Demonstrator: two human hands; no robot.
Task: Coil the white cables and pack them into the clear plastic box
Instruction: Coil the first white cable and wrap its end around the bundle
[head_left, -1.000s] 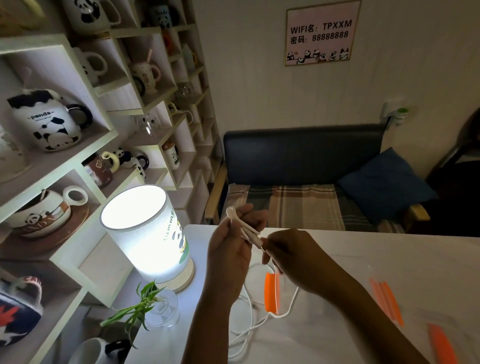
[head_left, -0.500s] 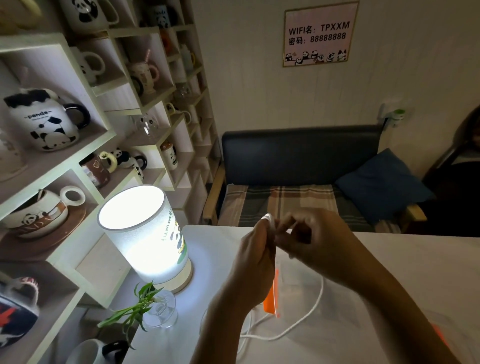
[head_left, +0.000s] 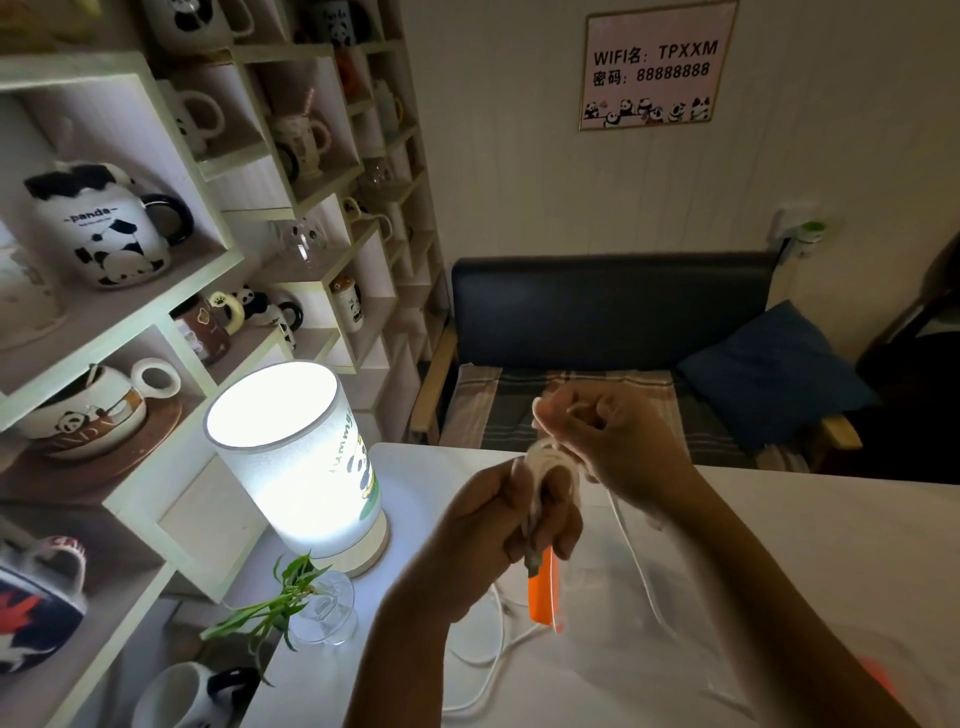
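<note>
L grip (head_left: 498, 525) clamps small coil of thin white cable (head_left: 550, 460); R grip (head_left: 613, 441) pinches strand just above it, slack trailing below to white worktop (head_left: 805, 545).

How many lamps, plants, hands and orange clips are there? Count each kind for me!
Lamp: 1
Plant: 1
Hands: 2, left hand and right hand
Orange clips: 2
Total: 6

Smooth white cable (head_left: 636, 561), clear glossy plastic box (head_left: 613, 587), matt pale table (head_left: 810, 525).
</note>
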